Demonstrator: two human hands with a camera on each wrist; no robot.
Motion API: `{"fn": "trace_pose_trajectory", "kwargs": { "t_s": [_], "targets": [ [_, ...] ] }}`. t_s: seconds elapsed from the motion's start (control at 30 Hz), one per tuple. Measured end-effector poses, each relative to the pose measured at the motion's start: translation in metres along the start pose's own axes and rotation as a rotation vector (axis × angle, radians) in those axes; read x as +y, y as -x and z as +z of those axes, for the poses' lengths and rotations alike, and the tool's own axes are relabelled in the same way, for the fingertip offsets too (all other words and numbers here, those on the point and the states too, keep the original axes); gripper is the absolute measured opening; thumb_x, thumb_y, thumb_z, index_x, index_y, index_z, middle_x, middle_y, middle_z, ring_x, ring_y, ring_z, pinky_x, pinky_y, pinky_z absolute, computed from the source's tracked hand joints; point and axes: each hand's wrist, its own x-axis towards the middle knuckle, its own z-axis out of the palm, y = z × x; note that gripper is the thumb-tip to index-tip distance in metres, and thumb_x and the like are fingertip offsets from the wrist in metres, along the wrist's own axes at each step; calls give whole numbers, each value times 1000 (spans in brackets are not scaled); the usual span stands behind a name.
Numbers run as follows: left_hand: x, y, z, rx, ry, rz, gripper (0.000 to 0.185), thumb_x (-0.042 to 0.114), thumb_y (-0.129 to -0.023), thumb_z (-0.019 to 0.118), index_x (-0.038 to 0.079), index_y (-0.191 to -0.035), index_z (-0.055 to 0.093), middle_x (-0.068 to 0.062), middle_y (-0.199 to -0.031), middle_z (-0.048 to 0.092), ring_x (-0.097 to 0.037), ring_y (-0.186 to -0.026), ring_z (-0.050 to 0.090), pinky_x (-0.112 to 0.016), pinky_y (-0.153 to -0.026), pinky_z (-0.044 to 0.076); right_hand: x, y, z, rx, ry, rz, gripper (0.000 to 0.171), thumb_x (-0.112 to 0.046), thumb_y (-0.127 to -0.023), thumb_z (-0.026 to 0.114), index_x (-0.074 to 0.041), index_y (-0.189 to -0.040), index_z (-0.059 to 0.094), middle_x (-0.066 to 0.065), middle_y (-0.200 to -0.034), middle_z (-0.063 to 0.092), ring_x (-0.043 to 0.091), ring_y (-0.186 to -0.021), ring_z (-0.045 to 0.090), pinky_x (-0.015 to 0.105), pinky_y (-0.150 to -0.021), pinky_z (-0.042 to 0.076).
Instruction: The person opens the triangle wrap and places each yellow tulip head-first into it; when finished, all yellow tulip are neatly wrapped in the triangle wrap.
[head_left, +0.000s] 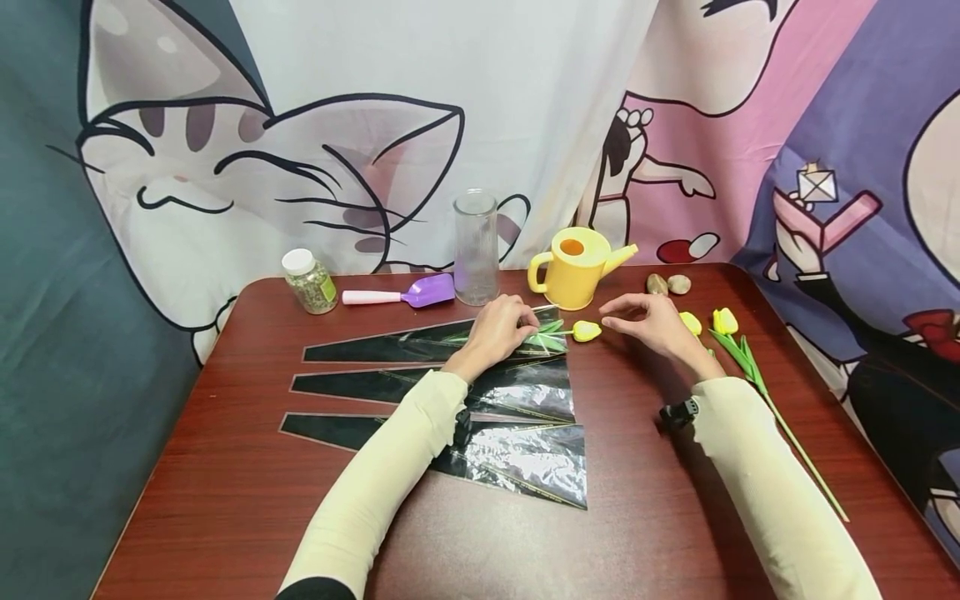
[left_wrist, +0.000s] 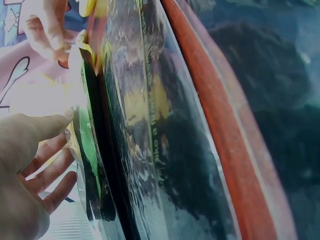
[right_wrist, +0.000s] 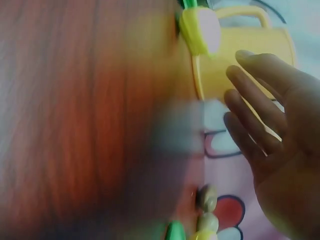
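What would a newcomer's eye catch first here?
Probably the big cartoon cat on the backdrop, upper left. Next, the yellow watering can at the far edge of the table, then the yellow tulip head between left hand and right hand, outside the farthest black sleeve.

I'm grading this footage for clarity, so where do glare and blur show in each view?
Head: mostly crisp, but white glare on the nearest black wrapper; left wrist: hazy, with a washed-out bright patch just above the left hand in the image; right wrist: much of the tabletop is smeared and out of focus, while the right hand looks clearer.
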Motion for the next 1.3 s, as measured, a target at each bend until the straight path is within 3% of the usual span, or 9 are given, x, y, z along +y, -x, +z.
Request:
{"fn": "trace_pose_trajectory", "kwargs": {
  "t_s": [0.27,0.73,1.0,1.3],
  "targets": [
    [2,-1,1,-7,-1,-5,5,27,-88,75,23,-91,77,8,-85,59,-12,-86,55,-30,-77,46,9,9,0,-101,-39,57,26,-20,-84,79,-14,-109,74,0,-90,72,20,-79,67,24,-64,51],
    [2,-1,1,-6,2,-4,5,27,-88,75,23,-91,77,8,-85,60,-12,-86,55,-29,-77,46,14,10,6,-87,-10,22,22,-23,-87,77,-14,-106,76,1,-93,74,17,-84,68,22,-69,49],
    [4,-1,0,-2,5,0,4,25,-88,75,23,-90,77,8,-85,59,-12,-86,55,-30,-77,46,13,9,9,-57,-16,63,17,-25,-84,79,-20,-101,77,-5,-88,73,14,-81,67,24,-68,48],
    [7,-2,-2,14,16,6,5,25,-88,76,22,-91,77,8,-84,59,-12,-86,55,-30,-79,45,-8,4,17,-88,-97,-4,20,-13,-86,76,-5,-104,75,9,-90,74,27,-83,68,23,-68,48]
  ]
}}
